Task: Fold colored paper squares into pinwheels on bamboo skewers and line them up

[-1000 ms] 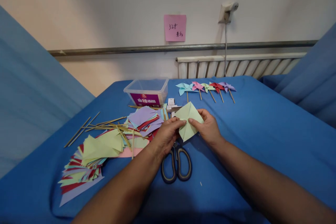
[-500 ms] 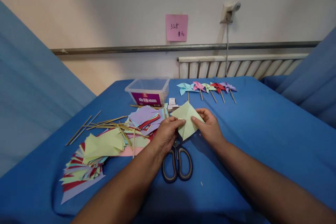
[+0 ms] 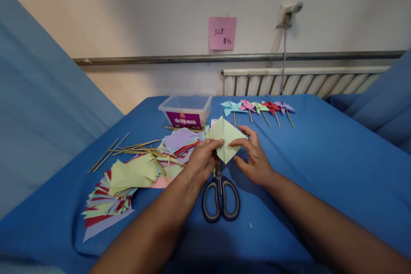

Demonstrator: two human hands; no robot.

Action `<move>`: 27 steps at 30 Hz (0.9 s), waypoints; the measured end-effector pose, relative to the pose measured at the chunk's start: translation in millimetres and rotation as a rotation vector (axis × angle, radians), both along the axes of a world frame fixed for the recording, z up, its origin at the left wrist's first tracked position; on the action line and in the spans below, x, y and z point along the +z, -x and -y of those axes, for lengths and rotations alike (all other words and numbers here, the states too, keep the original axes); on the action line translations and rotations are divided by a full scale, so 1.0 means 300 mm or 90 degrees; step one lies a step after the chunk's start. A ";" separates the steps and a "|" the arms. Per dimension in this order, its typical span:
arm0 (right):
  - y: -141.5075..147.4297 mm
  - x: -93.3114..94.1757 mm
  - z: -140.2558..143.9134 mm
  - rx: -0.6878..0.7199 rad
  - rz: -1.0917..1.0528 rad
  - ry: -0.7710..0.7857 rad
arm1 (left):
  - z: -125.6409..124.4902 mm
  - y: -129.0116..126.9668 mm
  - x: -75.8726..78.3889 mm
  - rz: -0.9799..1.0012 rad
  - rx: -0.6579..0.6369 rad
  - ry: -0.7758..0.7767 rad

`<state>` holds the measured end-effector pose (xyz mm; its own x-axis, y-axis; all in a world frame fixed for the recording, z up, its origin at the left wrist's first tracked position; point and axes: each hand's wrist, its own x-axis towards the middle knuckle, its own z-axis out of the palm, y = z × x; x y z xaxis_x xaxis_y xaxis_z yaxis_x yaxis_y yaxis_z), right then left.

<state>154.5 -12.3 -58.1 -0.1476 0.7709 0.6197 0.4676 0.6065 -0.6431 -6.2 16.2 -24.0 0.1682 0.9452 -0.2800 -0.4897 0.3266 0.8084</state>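
Note:
My left hand (image 3: pixel 204 158) pinches a pale green paper square (image 3: pixel 231 137) at its left side, thumb on the front face. The square is turned like a diamond, with cut lines running in from its top and bottom corners. At its right side is my right hand (image 3: pixel 255 158), fingers apart; the index fingertip touches the paper's face and the thumb is off near the lower right edge. Scissors (image 3: pixel 221 199) with dark handles lie on the table just below, their blades partly hidden under my left hand and the paper.
Fanned coloured paper squares (image 3: pixel 131 173) and thin sticks (image 3: pixel 138 150) lie to the left. A clear plastic box (image 3: pixel 186 111) with a purple label stands behind them. Several finished paper pinwheels (image 3: pixel 261 108) lie in a row at the back. Blue cloth (image 3: pixel 321 171) covers the table.
The paper has turned slightly, and its cut lines now show. My right thumb has come off its face, and those fingers have spread. The view has shifted a little left.

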 end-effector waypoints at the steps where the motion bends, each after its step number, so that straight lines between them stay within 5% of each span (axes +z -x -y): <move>1: 0.000 -0.001 -0.002 -0.001 0.000 -0.006 | 0.001 -0.001 0.001 0.005 -0.004 0.000; 12: -0.005 0.020 -0.001 -0.010 -0.012 -0.032 | 0.006 -0.008 -0.002 -0.014 -0.009 0.014; 27: -0.008 0.011 -0.026 -0.086 -0.121 0.103 | 0.028 -0.028 -0.003 -0.111 -0.044 0.005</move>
